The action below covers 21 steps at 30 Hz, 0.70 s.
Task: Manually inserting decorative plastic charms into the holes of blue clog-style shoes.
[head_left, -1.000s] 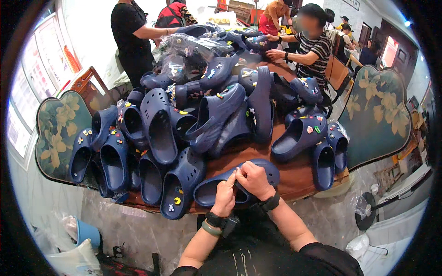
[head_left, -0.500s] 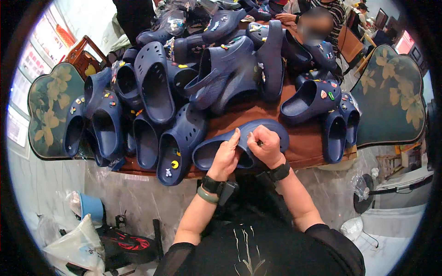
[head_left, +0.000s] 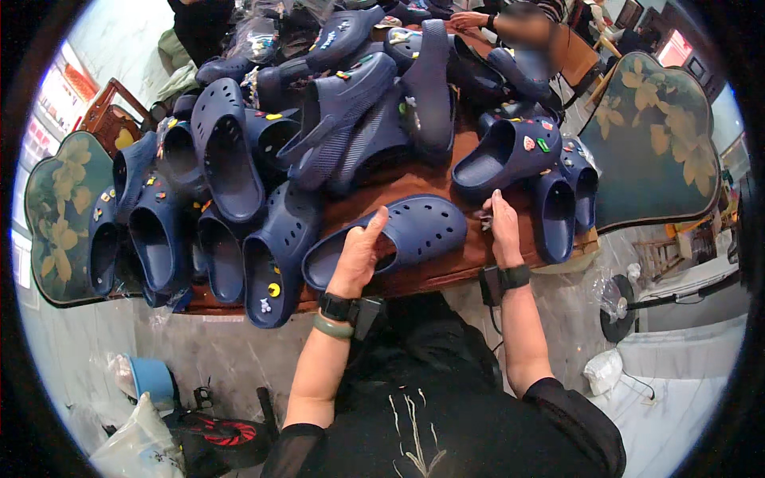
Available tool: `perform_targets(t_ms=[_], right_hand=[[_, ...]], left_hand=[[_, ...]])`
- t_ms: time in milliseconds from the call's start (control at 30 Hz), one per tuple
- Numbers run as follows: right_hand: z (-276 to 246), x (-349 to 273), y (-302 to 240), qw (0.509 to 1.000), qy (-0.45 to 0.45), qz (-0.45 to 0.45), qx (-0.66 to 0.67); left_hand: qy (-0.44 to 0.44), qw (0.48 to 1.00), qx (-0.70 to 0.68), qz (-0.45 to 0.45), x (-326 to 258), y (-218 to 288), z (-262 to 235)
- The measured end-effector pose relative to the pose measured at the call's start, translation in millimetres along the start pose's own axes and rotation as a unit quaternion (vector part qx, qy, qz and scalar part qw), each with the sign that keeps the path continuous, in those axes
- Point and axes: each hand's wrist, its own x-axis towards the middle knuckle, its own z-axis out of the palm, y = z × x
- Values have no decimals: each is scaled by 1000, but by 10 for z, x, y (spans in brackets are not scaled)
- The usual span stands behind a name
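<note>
Head view: navy perforated clog (head_left: 422, 225) lying on the brown-covered counter (head_left: 473, 258).
Left hand (head_left: 358, 253) overlaps its opening, thumb raised, other fingers hidden, so grip cannot be told; right hand (head_left: 504, 231), beyond its toe, has fingers extended, any hold unclear.

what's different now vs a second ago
The right hand has moved right, away from the left hand and off the plain clog, to just below the charm-decorated clog. The left hand stays by the plain clog's opening; the piled clogs look unchanged.
</note>
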Motion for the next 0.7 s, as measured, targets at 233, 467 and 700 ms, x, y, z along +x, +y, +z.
perform_targets(t_ms=[233, 467, 700], right_hand=[[-214, 70, 106, 989, 20, -64, 131], [-444, -188, 299, 963, 65, -211, -156], [-82, -369, 161, 802, 12, -341, -490]], left_hand=[[27, 997, 60, -49, -53, -118, -30], [152, 986, -50, 52, -301, -323, 189], [135, 988, -8, 77, -401, -366, 240]])
